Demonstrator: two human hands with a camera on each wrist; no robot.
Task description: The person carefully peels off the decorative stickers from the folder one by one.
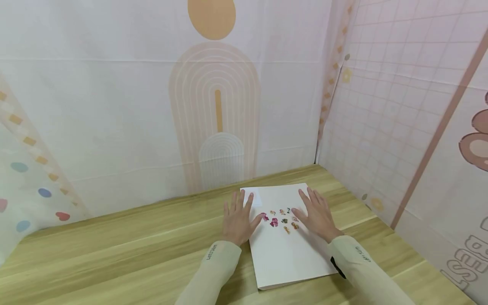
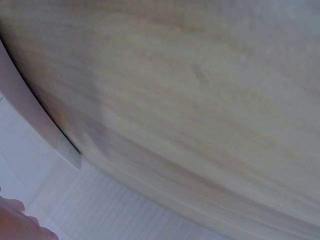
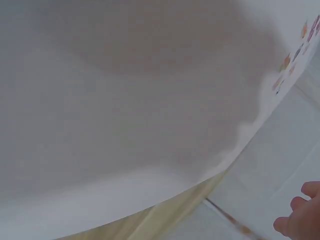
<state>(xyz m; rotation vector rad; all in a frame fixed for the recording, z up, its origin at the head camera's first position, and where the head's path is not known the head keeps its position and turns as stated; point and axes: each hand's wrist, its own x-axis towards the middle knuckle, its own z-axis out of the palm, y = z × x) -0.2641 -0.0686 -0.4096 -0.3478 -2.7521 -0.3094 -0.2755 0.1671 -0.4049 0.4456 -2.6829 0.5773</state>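
Sleeves (image 1: 213,267) nearest; I see left hand (image 1: 238,221) and right hand (image 1: 318,216) splayed, holding nothing, probably apart to spare flower-like pieces (image 1: 284,221) between.

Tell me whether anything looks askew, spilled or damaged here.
Nothing stands out: the white sheet rests on the wooden table, the small colourful shapes sit grouped near its middle, and no spill or damage shows.
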